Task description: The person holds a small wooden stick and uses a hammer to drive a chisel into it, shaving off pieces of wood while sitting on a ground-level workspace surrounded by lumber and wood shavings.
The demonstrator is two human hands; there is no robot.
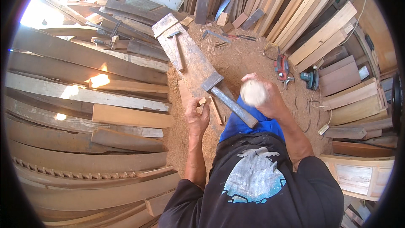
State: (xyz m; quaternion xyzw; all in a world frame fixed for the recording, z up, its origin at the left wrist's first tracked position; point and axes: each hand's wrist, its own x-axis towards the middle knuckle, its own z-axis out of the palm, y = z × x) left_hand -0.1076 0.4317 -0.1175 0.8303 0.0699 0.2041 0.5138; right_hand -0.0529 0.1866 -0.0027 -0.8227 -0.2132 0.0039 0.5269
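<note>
My left hand [197, 117] pinches a small wooden block [203, 100] against a worn plank [195, 61] that slopes away from me. Beside it lies a thin wooden sliver [216, 110]. My right hand [270, 101] is raised over my blue-clad knee and closed around a pale, rounded, motion-blurred object [254, 93]; I cannot tell what it is. A hatchet with a grey metal head [211, 82] and a grey handle [235, 109] lies across the plank and my knee, between the two hands. Neither hand grips it.
A hammer [176, 47] lies farther up the plank. Long curved planks [84, 101] are stacked on the left. Boards lean at the back and right [320, 33]. A red power tool [282, 68] and a teal one [310, 78] sit on the sawdust floor [244, 59] with cables.
</note>
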